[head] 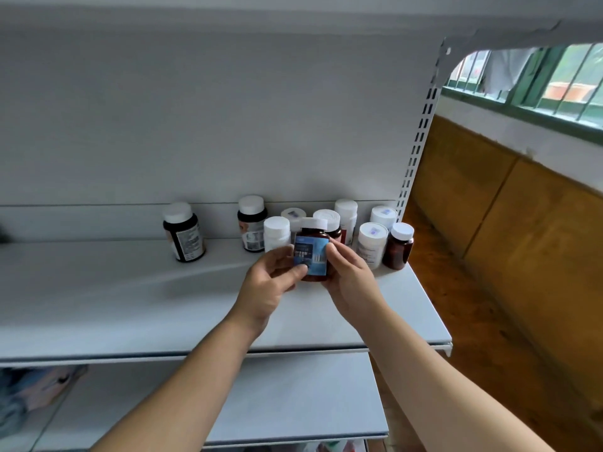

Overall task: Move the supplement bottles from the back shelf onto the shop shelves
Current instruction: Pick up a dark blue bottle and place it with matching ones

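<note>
Supplement bottle [311,252], blue label, white cap, gripped between left hand [270,283] and right hand [352,280] above shelf [130,305]

Head-worn view, facing forward and down, close to shelf [98,305] (wide-angle)

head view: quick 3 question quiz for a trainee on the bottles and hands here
1. True or false: only one hand holds the blue-label bottle.
2. Multiple choice: the amber bottle at the right end of the shelf is A) upright with a white cap, B) lying on its side, C) upright with no cap.
3. Fill the gap: the dark bottle standing alone is on the ___ side of the cluster.

Key
1. False: the left hand and the right hand both grip it.
2. A
3. left
</note>
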Motion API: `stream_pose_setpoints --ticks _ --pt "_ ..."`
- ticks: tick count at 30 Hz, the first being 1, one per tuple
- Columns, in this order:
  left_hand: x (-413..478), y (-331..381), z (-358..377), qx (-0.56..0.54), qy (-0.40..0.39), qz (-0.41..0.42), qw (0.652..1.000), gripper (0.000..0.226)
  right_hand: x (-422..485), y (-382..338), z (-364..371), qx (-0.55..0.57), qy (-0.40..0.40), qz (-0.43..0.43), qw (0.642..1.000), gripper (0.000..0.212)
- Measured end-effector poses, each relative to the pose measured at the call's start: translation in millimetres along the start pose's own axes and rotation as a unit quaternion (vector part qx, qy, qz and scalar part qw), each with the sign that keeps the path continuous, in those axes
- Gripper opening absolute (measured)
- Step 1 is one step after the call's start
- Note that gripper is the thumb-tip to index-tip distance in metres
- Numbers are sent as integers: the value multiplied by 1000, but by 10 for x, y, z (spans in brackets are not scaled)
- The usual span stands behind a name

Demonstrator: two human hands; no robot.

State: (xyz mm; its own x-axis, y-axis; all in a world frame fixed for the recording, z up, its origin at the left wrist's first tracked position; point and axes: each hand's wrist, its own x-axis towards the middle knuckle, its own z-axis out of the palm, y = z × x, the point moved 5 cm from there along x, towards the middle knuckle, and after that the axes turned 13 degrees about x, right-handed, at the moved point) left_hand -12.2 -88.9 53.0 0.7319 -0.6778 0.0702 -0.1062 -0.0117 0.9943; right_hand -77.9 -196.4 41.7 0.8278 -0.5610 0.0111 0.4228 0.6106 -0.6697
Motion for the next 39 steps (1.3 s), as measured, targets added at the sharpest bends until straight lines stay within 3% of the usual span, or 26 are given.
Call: stream_pose_setpoints --ticks 4,8,14,24,28,35,39 --pt "-36 19 -25 -19 -10 1 1000 25 -5 61 73 1 -13 -11 1000 20" --pt "-63 23 -62 -16 15 8 1000 29 -27 82 102 -31 -33 2 999 21" --pt "-76 -7 -151 -24 22 -7 999 19 -32 118 132 -19 -41 28 999 38" --pt "-124 -68 -318 -27 44 -12 999 21 -49 251 248 -35 -50 50 997 28" --pt "-176 -52 -477 -19 53 -7 998 20 -84 348 367 -47 -44 46 997 27" --pt "-364 -73 -907 -22 -2 -12 1000 31 -221 578 735 -102 -38 -19 994 22" --pt "-650 -53 -1275 -5 49 -2 999 29 -358 877 1030 -83 -77 10 994 19"
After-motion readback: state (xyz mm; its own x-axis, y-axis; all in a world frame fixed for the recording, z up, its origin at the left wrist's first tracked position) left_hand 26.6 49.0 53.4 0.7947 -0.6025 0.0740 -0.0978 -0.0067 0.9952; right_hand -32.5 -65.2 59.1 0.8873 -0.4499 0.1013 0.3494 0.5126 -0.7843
